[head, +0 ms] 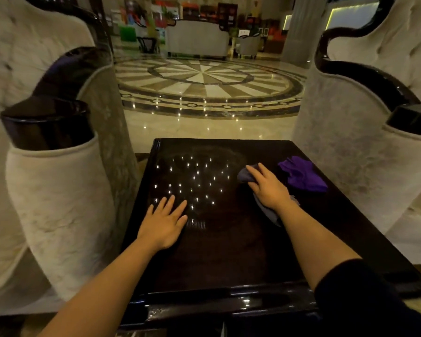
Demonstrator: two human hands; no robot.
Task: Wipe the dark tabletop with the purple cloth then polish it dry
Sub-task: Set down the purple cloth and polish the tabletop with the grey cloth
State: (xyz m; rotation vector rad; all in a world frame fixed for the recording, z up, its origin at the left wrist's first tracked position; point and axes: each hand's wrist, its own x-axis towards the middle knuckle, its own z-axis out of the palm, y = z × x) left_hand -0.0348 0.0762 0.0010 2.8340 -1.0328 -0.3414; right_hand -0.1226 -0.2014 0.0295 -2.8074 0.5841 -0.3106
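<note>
- Fingers (258, 175) of the right hand (269, 188) lie almost straight and pressed flat on a grey-violet cloth (244, 176); the cloth shows past the fingertips and again under the wrist, so the hand presses on it more than it grips it.
- Fingers (173, 203) of the left hand (164, 223) are spread wide and flat on the dark tabletop (216, 259), holding nothing.
- Just beside the right fingers, on their outer side, a brighter purple cloth (301, 175) lies crumpled on the tabletop, apart from the hand.
- Between the two hands the glossy surface mirrors many small light points.
- Outside each hand stands a pale armchair (58, 190) with dark trim, one at each side of the table.
- Beyond the fingertips is a patterned marble floor (204, 86).
</note>
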